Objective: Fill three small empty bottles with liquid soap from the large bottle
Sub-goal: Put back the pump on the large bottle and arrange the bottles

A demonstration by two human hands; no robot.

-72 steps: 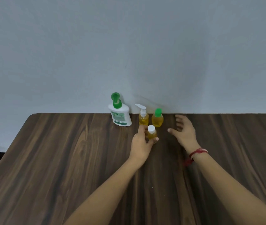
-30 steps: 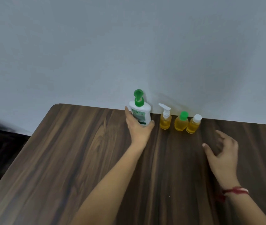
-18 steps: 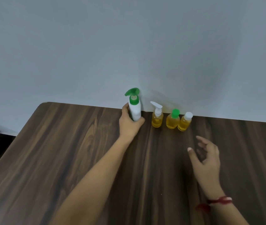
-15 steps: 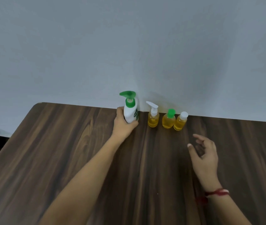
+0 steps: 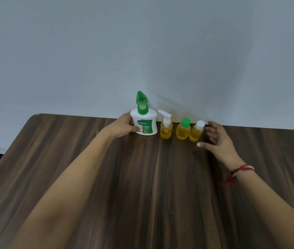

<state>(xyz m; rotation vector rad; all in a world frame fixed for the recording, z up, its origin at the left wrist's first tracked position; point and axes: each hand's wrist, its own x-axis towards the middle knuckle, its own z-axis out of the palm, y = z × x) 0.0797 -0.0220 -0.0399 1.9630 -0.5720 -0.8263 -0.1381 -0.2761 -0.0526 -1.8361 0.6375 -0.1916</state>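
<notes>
The left hand (image 5: 124,125) closed its fingers (image 5: 136,129) around the upright white large bottle (image 5: 145,123), green pump on top, on the counter (image 5: 142,177) by the wall. Right of it stood three amber-filled small bottles (image 5: 183,129); beyond them, the right hand (image 5: 218,139) hovered, fingers spread.

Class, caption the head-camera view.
Left hand grips large soap bottle beside three filled small bottles; right hand open.

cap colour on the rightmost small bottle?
White, on the rightmost small bottle beside the right hand. The head view shows it clearly.
</notes>
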